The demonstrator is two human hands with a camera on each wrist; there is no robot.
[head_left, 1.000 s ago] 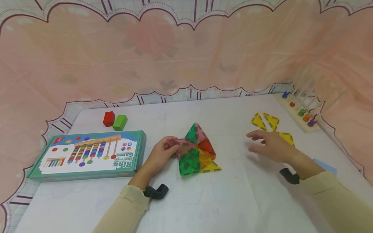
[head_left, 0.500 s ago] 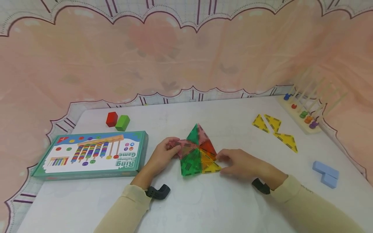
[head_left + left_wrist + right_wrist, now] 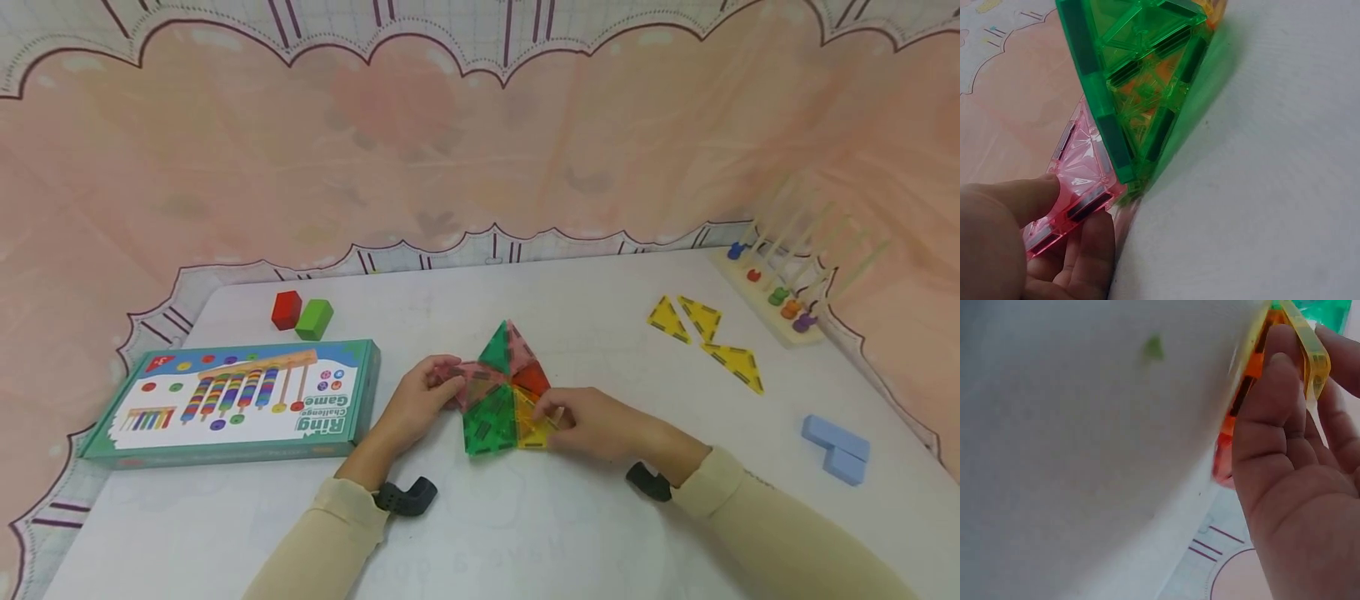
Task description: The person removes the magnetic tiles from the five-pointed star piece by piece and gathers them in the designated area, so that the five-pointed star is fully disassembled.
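Note:
Near the table's middle stands a cluster of see-through magnetic tiles, with a green tile [image 3: 489, 427] at the front and a smaller green triangle [image 3: 496, 348] toward the back. My left hand [image 3: 411, 404] pinches a pink triangular tile [image 3: 1088, 165] at the cluster's left, thumb on top and fingers beneath. On the right side, my right hand [image 3: 596, 423] pinches the outer corner of a yellow triangular tile [image 3: 1311, 353] between thumb and fingers. Behind that tile, orange and red tiles [image 3: 530, 380] show, partly covered by my right fingers in the right wrist view.
Three loose yellow triangles [image 3: 735, 364] lie at the right, with pale blue blocks [image 3: 836, 448] closer to me. A pegged wooden rack [image 3: 795, 329] stands at the back right. At left are a Ring Game box [image 3: 240, 400], a red block [image 3: 287, 310] and a green block [image 3: 314, 319].
My right hand has come left from near the loose yellow triangles to the cluster and now grips its yellow tile, whose outer corner has shifted inward. My left hand stays on the pink tile.

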